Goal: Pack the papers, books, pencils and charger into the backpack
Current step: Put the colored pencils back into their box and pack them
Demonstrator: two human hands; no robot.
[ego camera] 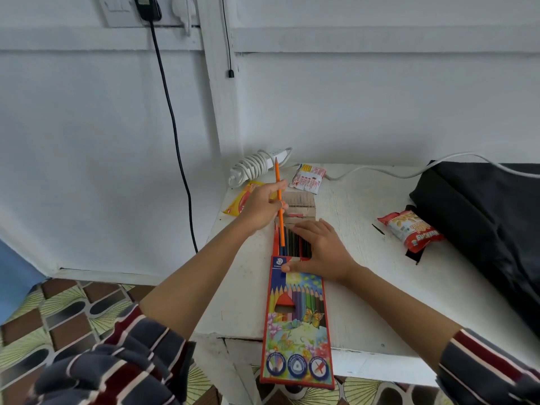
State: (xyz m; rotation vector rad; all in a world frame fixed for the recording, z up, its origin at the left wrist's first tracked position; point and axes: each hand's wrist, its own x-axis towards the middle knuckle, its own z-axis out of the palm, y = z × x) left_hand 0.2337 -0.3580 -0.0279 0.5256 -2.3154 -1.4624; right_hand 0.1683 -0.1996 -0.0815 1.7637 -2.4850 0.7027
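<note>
A colourful pencil box (296, 320) lies lengthwise on the white table (365, 302), its near end hanging over the front edge and its far flap open. Several dark pencils (295, 244) show in the open end. My left hand (261, 207) pinches an orange pencil (279, 200), tip up, its lower end at the box's left side. My right hand (320, 249) rests flat on the box, fingers over the pencils. A black backpack (482, 217) lies at the right. A white charger with wound cable (257, 165) sits at the table's far corner.
Snack packets lie on the table: a yellow one (241, 201), a white and red one (308, 178) and a red one (409, 229) by the backpack. A black cable (175, 135) hangs down the wall from a socket. Patterned floor lies at the left.
</note>
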